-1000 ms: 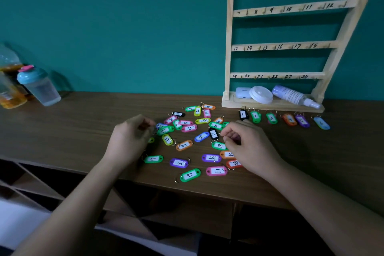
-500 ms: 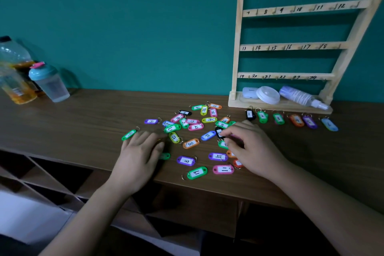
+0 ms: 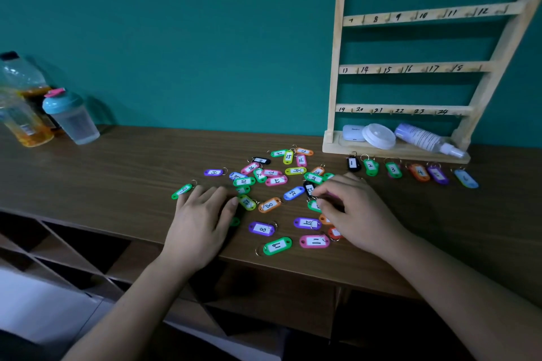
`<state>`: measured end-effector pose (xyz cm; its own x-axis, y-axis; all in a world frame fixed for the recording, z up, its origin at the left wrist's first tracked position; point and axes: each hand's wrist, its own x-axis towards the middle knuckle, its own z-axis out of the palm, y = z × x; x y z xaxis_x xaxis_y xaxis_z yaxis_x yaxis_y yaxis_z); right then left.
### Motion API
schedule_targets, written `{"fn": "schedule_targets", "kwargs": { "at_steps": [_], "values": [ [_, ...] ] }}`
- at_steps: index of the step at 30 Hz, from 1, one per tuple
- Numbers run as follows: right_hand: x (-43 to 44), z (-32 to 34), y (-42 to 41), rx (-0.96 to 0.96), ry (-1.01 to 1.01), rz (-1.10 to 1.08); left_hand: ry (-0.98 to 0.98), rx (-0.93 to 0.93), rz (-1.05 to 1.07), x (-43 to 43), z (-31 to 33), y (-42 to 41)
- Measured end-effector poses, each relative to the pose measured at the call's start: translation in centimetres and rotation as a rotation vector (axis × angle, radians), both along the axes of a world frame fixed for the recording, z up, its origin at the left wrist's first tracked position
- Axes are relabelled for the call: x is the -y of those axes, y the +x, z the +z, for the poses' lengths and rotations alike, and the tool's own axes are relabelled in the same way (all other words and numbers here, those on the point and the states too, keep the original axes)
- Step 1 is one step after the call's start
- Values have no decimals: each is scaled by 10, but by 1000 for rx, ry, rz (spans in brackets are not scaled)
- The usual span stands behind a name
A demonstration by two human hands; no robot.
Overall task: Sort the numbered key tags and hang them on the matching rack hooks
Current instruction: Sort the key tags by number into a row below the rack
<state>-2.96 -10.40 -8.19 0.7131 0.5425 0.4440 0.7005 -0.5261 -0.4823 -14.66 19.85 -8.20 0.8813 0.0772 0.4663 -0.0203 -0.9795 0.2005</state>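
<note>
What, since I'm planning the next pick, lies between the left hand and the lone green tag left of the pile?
Nothing visible does. The green tag lies on the table just beyond the left hand's outermost fingertips, apart from the pile.

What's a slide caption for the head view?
Left hand and right hand sorting numbered key tags before the rack.

Rack (image 3: 419,67) top beyond the upper edge; tags (image 3: 334,233) partly under right hand (image 3: 360,214)

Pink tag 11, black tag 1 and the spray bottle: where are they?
Pink tag 11 (image 3: 315,241), head view, white label.
Black tag 1 (image 3: 352,163), head view, label.
Spray bottle (image 3: 419,137), head view, body.
</note>
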Motion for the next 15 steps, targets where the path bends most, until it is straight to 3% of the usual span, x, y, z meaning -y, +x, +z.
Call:
{"fn": "schedule_targets", "kwargs": {
  "at_steps": [9, 15],
  "values": [
    [1, 4, -3, -11, 18, -37, -169, 78, -42, -14, -2, 2],
    [1, 5, -4, -15, 15, -31, -104, -6, -6, -22, -2, 2]
  ]
}}
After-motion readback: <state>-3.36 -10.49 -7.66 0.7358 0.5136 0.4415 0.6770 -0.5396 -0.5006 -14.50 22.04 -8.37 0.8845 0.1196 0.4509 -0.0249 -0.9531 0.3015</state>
